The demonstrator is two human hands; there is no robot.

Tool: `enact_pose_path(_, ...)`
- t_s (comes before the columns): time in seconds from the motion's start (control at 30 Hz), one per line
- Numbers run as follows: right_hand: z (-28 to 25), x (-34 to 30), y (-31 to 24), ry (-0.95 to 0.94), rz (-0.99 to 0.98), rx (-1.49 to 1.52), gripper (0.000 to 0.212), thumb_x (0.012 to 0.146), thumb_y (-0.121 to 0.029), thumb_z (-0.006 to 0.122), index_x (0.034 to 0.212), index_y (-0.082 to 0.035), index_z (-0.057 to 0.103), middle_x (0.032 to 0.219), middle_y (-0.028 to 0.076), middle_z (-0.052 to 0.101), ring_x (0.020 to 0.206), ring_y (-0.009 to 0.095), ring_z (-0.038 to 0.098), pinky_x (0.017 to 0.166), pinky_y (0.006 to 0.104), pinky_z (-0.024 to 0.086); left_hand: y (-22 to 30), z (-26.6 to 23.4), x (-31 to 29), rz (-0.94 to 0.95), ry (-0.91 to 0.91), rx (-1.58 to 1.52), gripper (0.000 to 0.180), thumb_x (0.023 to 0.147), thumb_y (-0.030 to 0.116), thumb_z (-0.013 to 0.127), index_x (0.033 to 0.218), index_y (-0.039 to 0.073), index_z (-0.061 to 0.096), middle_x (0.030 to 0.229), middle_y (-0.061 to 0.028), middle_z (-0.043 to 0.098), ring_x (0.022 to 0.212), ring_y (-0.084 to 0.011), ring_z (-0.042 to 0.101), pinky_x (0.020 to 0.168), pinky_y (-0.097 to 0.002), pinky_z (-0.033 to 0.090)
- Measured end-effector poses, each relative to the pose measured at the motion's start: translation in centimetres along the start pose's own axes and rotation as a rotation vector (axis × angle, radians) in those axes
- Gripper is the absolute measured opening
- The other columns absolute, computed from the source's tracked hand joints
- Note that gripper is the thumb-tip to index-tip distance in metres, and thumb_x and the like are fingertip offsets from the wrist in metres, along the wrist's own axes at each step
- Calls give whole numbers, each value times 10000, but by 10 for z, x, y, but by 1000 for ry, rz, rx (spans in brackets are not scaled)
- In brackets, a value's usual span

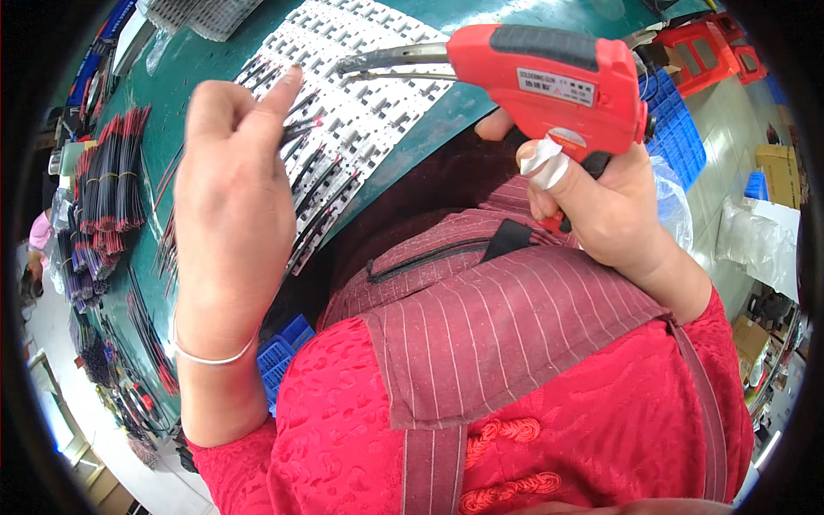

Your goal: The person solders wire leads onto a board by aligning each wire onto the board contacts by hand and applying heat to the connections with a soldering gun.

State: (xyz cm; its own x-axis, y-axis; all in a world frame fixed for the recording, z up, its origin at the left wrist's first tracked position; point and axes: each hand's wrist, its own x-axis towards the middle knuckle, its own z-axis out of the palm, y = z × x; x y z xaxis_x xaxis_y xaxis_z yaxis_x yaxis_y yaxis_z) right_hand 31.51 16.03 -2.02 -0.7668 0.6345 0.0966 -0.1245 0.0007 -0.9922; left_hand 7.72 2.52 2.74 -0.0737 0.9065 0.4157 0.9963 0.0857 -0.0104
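Observation:
My right hand point(614, 202) grips a red and black soldering gun point(549, 73), a scrap of white tape round the thumb. Its two metal prongs and tip point left over a panel of small white parts point(390, 112) in rows with metal pieces. My left hand point(232, 197) is closed, thumb and finger pressed together above the panel's left side. What it pinches, if anything, is hidden behind the fingers. Several black wires point(319, 184) with reddish ends lie along the panel's near left edge, beside this hand.
Tied bundles of black and red wires point(112, 172) lie at the left on the green table point(193, 60). More loose wires point(153, 330) are nearer me. Blue plastic crates point(678, 129) and red plastic pieces point(699, 56) stand at the right. Another blue basket point(283, 352) sits below the table edge.

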Motion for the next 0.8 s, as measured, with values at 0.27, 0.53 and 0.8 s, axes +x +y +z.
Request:
enact_pose_path(0.27, 0, -6, -5, -39, 36, -52, 152, 998, -103, 583, 1075, 27, 597, 1203, 186, 651, 630, 88, 540, 569, 258, 473, -12, 36, -15, 86, 112, -71, 418, 652, -144, 628, 1007, 53, 728, 896, -93, 670, 784, -268, 660, 695, -346, 528)
enact_pose_path(0.53, -1, -6, 0, -61, 6, -59, 165, 996, -88, 579, 1118, 21, 590, 1208, 185, 655, 636, 95, 544, 573, 266, 481, -11, 40, -14, 8, 103, -140, 397, 616, -132, 670, 974, 31, 722, 877, -80, 616, 762, -258, 627, 663, -349, 520)
enact_pose_path(0.8, 3, -5, -2, -74, -19, -27, 197, 993, -100, 587, 1150, 20, 589, 1218, 173, 660, 639, 92, 545, 575, 261, 483, -13, 39, -18, 2, 73, -102, 390, 645, -118, 684, 998, 42, 735, 887, -89, 613, 782, -265, 625, 690, -360, 514)
